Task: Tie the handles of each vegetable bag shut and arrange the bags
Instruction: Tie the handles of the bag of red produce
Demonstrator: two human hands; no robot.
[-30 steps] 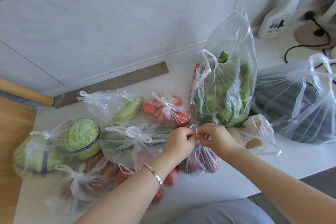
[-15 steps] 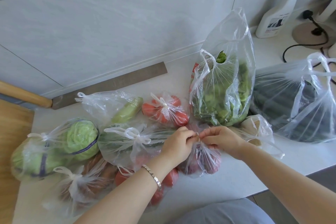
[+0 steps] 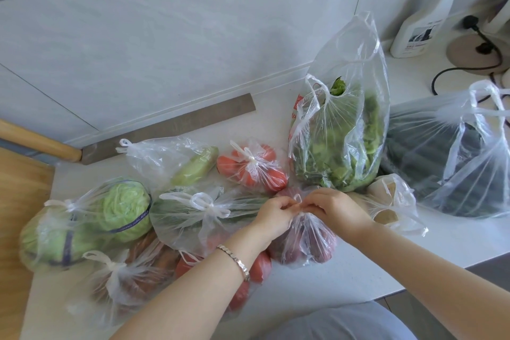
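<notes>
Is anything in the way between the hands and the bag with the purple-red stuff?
No, nothing visible is in the way. The left hand and the right hand both pinch the handles at the top of the bag of reddish-purple vegetables. The other bags lie around it, not in between.

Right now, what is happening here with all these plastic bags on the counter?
A person is tying a bag of reddish vegetables shut: the left hand and the right hand pinch its handles together above it. The cabbage bag and the tomato bag are already knotted. The leafy greens bag behind looks untied.
</notes>
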